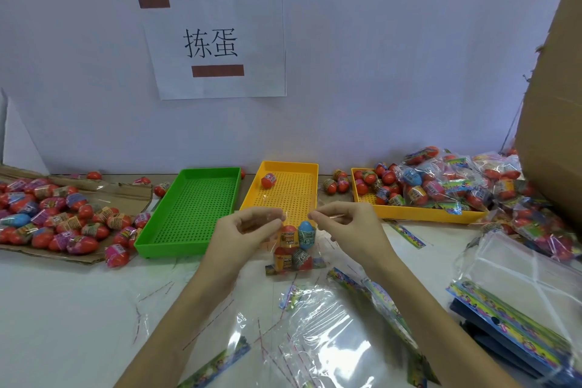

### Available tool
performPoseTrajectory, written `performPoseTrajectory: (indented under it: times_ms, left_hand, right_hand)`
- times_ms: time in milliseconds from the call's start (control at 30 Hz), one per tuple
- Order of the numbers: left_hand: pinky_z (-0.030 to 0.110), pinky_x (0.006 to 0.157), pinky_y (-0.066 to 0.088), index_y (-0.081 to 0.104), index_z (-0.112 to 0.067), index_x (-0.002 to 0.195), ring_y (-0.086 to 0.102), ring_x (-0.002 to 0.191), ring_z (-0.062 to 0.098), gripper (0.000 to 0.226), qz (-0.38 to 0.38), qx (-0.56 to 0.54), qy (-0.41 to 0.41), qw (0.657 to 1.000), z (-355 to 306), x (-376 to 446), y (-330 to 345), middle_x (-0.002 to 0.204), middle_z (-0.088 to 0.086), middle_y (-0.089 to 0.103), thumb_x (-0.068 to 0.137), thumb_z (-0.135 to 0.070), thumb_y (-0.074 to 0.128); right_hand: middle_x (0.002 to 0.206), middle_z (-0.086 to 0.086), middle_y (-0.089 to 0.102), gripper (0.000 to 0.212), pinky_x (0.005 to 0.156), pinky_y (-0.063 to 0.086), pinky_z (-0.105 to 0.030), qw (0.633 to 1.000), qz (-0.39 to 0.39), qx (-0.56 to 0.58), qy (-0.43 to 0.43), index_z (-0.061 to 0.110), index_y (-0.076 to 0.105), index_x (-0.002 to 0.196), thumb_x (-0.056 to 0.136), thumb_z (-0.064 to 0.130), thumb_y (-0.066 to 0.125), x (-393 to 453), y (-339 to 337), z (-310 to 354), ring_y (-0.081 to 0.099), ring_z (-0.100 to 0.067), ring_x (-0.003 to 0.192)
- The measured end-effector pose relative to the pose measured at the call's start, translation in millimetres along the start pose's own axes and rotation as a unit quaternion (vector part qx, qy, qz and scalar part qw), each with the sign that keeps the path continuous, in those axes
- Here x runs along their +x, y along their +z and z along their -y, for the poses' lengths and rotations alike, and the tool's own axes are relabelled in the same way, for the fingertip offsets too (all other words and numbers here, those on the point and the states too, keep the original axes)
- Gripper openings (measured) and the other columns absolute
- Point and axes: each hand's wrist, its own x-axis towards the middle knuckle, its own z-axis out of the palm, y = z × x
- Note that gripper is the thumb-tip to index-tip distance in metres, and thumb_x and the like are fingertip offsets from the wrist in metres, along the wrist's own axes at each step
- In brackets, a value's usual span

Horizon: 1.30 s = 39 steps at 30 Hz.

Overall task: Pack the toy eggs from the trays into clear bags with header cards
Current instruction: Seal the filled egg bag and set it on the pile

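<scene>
Left hand (248, 230) + right hand (338, 224): each pinches clear bag (294, 249) mouth | four toy eggs (297, 246) hang inside | likely for sealing.

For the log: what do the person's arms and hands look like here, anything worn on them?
Both forearms are bare as far as the frame shows, with no sleeves in view. The left hand and right hand are ungloved; no rings, watch or wristband are visible. Fingernails look short and unpainted.
</scene>
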Motion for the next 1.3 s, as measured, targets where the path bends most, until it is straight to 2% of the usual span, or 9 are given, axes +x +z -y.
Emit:
performPoseTrajectory:
  times_ms: [133, 333, 467, 533, 633, 700, 833, 967, 1300]
  left_hand:
    - [0.032, 0.078, 0.062, 0.084, -0.013, 0.096, 0.072, 0.082, 0.016, 0.008, -0.030, 0.007, -0.004, 1.000, 4, 1, -2, 0.088, 0.008, 0.080, 0.090, -0.015, 0.080]
    - [0.027, 0.076, 0.062, 0.085, -0.011, 0.095, 0.073, 0.080, 0.018, 0.010, -0.045, -0.026, -0.009, 0.999, 5, 5, -3, 0.095, 0.014, 0.080, 0.093, -0.013, 0.076]
    - [0.022, 0.072, 0.061, 0.085, -0.006, 0.098, 0.074, 0.080, 0.017, 0.017, -0.038, -0.081, -0.023, 0.996, 3, 5, -4, 0.101, 0.019, 0.079, 0.084, -0.015, 0.081]
    - [0.022, 0.071, 0.060, 0.085, -0.010, 0.099, 0.074, 0.079, 0.017, 0.021, -0.036, -0.067, -0.012, 0.997, 2, 5, -5, 0.099, 0.017, 0.080, 0.079, -0.016, 0.084]
    - [0.024, 0.071, 0.061, 0.086, -0.017, 0.099, 0.074, 0.077, 0.018, 0.017, -0.036, -0.008, 0.023, 0.999, 2, 5, -7, 0.091, 0.012, 0.080, 0.083, -0.012, 0.085]
    - [0.025, 0.069, 0.061, 0.086, -0.017, 0.095, 0.074, 0.075, 0.019, 0.013, -0.036, 0.000, 0.036, 0.999, 2, 4, -7, 0.088, 0.012, 0.080, 0.083, -0.013, 0.085]
    - [0.022, 0.068, 0.060, 0.086, -0.016, 0.091, 0.075, 0.076, 0.019, 0.018, -0.035, -0.004, 0.049, 0.998, 0, 3, -5, 0.086, 0.012, 0.080, 0.078, -0.027, 0.085]
    - [0.024, 0.076, 0.062, 0.085, -0.014, 0.093, 0.076, 0.081, 0.023, 0.011, -0.043, 0.003, 0.045, 0.998, 3, 5, -7, 0.087, 0.012, 0.080, 0.083, -0.019, 0.084]
    - [0.021, 0.077, 0.060, 0.086, -0.020, 0.097, 0.079, 0.084, 0.022, 0.018, 0.019, 0.018, 0.050, 0.998, 1, 5, -13, 0.092, 0.010, 0.081, 0.079, -0.022, 0.084]
  right_hand:
    - [0.083, 0.011, 0.076, 0.009, 0.069, 0.053, -0.023, 1.000, 0.007, -0.020, -0.014, 0.022, 0.084, 0.093, 0.090, 0.028, 0.079, 0, -2, 1, 0.068, -0.007, 0.082]
    - [0.103, 0.010, 0.073, 0.009, 0.079, 0.056, -0.026, 0.998, -0.007, -0.045, -0.038, 0.021, 0.084, 0.089, 0.085, 0.028, 0.082, 6, -15, 3, 0.067, -0.003, 0.092]
    - [0.090, 0.003, 0.077, 0.008, 0.064, 0.053, -0.021, 0.999, 0.034, 0.001, -0.018, 0.021, 0.084, 0.089, 0.086, 0.028, 0.081, 5, -22, 6, 0.065, -0.004, 0.070]
    - [0.101, 0.004, 0.073, 0.009, 0.067, 0.055, -0.022, 0.999, 0.028, -0.010, -0.022, 0.021, 0.084, 0.090, 0.086, 0.028, 0.081, 5, -22, 6, 0.066, -0.002, 0.080]
    - [0.119, 0.011, 0.063, 0.009, 0.090, 0.053, -0.030, 0.995, 0.005, -0.085, -0.046, 0.025, 0.083, 0.089, 0.086, 0.033, 0.081, 7, -22, 5, 0.058, -0.001, 0.110]
    - [0.121, 0.012, 0.061, 0.010, 0.096, 0.051, -0.033, 0.993, 0.002, -0.100, -0.058, 0.024, 0.083, 0.090, 0.086, 0.033, 0.081, 7, -22, 5, 0.055, 0.000, 0.115]
    - [0.113, 0.008, 0.064, 0.010, 0.085, 0.057, -0.031, 0.994, -0.012, -0.079, -0.070, 0.019, 0.083, 0.093, 0.086, 0.026, 0.082, 6, -20, 5, 0.063, -0.007, 0.106]
    - [0.087, -0.002, 0.078, 0.009, 0.064, 0.058, -0.024, 0.998, 0.038, -0.004, -0.049, 0.011, 0.082, 0.097, 0.091, 0.011, 0.076, 5, -21, 2, 0.074, -0.015, 0.077]
    - [0.086, -0.001, 0.079, 0.009, 0.066, 0.058, -0.022, 0.996, 0.078, 0.047, -0.007, 0.015, 0.082, 0.097, 0.092, 0.017, 0.075, 4, -25, 0, 0.074, -0.014, 0.081]
